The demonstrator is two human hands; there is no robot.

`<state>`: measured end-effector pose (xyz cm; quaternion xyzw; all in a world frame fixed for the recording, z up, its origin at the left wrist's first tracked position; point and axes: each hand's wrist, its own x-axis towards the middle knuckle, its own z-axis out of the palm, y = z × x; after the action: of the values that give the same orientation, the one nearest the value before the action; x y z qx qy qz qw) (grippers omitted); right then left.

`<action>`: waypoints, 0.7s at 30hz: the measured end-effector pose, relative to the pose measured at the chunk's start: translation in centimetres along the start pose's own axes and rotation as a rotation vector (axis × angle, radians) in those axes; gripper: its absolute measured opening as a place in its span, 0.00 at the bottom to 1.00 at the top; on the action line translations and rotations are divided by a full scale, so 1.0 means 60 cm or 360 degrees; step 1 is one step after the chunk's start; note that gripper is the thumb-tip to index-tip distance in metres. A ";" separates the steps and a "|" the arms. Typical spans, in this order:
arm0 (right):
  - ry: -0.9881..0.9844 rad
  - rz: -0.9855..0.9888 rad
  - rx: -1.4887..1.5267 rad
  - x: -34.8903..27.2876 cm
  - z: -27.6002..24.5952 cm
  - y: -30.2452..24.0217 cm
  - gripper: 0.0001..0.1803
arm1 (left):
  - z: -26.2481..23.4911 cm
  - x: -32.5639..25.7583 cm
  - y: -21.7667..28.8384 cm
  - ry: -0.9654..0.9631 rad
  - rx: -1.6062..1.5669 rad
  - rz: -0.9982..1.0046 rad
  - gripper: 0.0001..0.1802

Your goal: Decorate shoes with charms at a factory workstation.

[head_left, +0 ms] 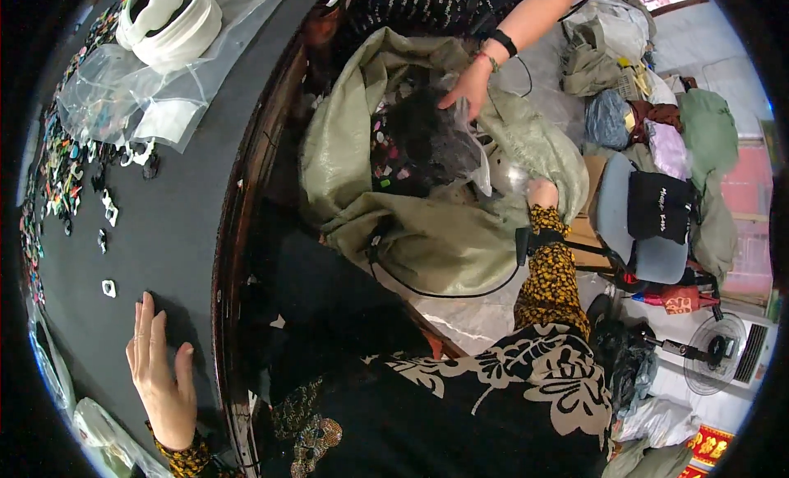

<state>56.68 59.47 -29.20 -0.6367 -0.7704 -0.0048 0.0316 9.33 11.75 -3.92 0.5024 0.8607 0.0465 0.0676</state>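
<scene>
My left hand (162,379) rests on the dark tabletop (140,248) with its fingers stretched out and nothing in them. Just beyond its fingertips lies a small white square piece (108,288) with a dark centre. My right hand (542,192) reaches to the right side of a large open olive woven sack (452,240); its fingers are hidden, so their grip does not show. Inside the sack are a dark mesh-like mass (415,137) and many small coloured pieces (382,153). Another person's hand (470,85) reaches in from above, at a clear plastic bag (475,153).
Small multicoloured pieces (62,170) are heaped along the table's far left. A white headset-like device (168,26) sits on clear plastic at the top left. A grey-blue chair (616,207), piled sacks (715,141) and a fan (715,353) stand on the right.
</scene>
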 end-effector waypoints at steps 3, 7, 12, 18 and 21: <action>0.0177 0.0045 0.0327 0.000 -0.011 -0.029 0.14 | 0.003 0.000 0.001 0.0009 -0.0006 0.0011 0.22; 0.0286 0.0172 0.0911 0.023 -0.037 -0.018 0.15 | 0.003 0.002 0.001 0.0007 -0.0035 0.0042 0.21; 0.0100 0.0492 0.1997 0.009 -0.129 -0.103 0.06 | -0.002 -0.008 -0.007 0.0008 0.0005 0.0023 0.22; 0.0102 0.0330 0.2570 -0.007 -0.232 -0.137 0.06 | 0.004 0.004 0.004 -0.0036 -0.0014 0.0016 0.22; 0.0018 0.0308 0.2913 -0.008 -0.264 -0.188 0.04 | -0.003 0.006 0.002 -0.0012 -0.0031 0.0019 0.22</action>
<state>46.37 56.10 -13.08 -0.4249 -0.4168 0.6064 0.5272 9.23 12.15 -3.75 0.5070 0.8569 0.0532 0.0756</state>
